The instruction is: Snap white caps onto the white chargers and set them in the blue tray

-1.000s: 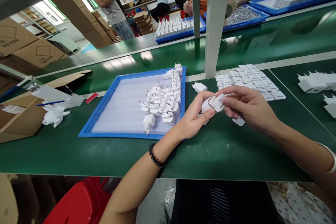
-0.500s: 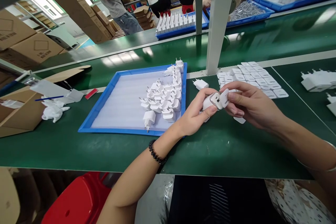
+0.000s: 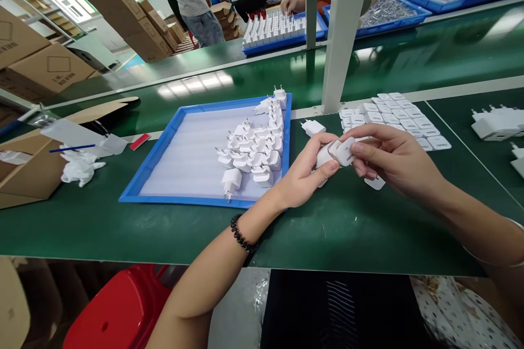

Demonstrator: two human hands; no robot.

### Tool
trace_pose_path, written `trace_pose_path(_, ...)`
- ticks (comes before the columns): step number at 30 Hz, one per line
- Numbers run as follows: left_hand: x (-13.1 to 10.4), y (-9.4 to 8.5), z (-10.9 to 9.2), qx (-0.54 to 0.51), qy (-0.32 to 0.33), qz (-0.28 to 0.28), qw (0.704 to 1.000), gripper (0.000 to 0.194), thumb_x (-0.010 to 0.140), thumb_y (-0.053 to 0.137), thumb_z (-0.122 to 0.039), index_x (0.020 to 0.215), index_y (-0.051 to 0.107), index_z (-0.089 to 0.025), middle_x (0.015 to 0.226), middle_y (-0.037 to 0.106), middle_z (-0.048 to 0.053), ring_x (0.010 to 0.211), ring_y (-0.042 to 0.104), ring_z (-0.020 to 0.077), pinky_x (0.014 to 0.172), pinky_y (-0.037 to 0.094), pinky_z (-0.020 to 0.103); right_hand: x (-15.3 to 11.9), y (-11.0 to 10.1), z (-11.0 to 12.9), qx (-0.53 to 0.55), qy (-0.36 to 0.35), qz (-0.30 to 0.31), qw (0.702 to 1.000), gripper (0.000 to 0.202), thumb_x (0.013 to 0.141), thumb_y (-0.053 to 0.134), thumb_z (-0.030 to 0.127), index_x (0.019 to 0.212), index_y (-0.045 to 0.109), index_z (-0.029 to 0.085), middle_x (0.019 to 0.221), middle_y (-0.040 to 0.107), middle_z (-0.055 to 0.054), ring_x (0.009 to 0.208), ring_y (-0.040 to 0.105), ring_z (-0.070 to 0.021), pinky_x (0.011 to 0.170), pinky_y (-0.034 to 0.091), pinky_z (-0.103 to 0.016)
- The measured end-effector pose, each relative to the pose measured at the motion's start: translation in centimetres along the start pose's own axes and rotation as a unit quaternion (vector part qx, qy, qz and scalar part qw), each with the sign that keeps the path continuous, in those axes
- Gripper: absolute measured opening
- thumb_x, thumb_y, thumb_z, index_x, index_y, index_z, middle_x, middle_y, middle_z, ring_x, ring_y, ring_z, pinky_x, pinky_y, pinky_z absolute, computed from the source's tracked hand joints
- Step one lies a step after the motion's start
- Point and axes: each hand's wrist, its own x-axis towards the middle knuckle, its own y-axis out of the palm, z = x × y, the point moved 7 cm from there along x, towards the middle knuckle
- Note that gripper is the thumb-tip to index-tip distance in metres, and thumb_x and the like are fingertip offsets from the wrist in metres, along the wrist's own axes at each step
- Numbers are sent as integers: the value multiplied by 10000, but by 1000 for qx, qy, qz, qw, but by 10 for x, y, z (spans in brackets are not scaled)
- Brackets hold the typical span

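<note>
My left hand is closed around a white plug charger, its end facing right. Between the thumb and fingers of my right hand is a small white cover plate, held against that end of the charger; whether it is seated I cannot tell. Another white charger lies just behind my left hand. Rows of white cover plates lie behind my right hand, and a loose plate is below its fingers. To the left, a blue-rimmed tray holds several white chargers along its right side.
A grey post rises behind my hands. More chargers stand at the right. An open carton, crumpled white gloves and a red piece are at the left. Co-workers and blue trays are across the green bench.
The cover plate has moved left onto the charger's end, whose port opening is now covered. Across the bench, a co-worker's hand has reached over the tray of chargers.
</note>
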Motion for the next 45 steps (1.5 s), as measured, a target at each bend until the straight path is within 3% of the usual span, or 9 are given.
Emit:
trace_pose_path(8,0,1,1,-13,7,3,1000,389,959,518,-509,1171,453,-188,969,519,56,917,524,193,782,446,322,-1,0,1,-16,-19,-17,1000,166,895,729,332,1031,749,239,548,628,31,445,508,-85,433,428,-232)
trace_pose_path(23,2,2,-3,0,85,3,996,350,964,529,-450,1202,463,-202,1082,552,77,995,540,209,899,452,362,-7,0,11,-106,-61,-45,991,167,899,718,299,1039,783,233,558,629,21,471,516,-81,458,427,-222)
trace_pose_path(37,1,-1,-3,80,99,-2,992,370,971,512,-471,1221,456,-203,1103,510,77,999,508,207,917,441,360,-7,1,13,-128,-34,-60,989,163,881,714,281,1010,773,202,540,622,16,476,531,-96,477,439,-239)
trace_pose_path(45,1,0,-6,119,143,-5,983,340,973,511,-457,1194,467,-203,1074,499,72,963,500,201,905,448,369,-6,0,9,-101,7,-38,994,274,865,751,327,1115,688,236,533,629,29,469,537,-102,445,405,-226)
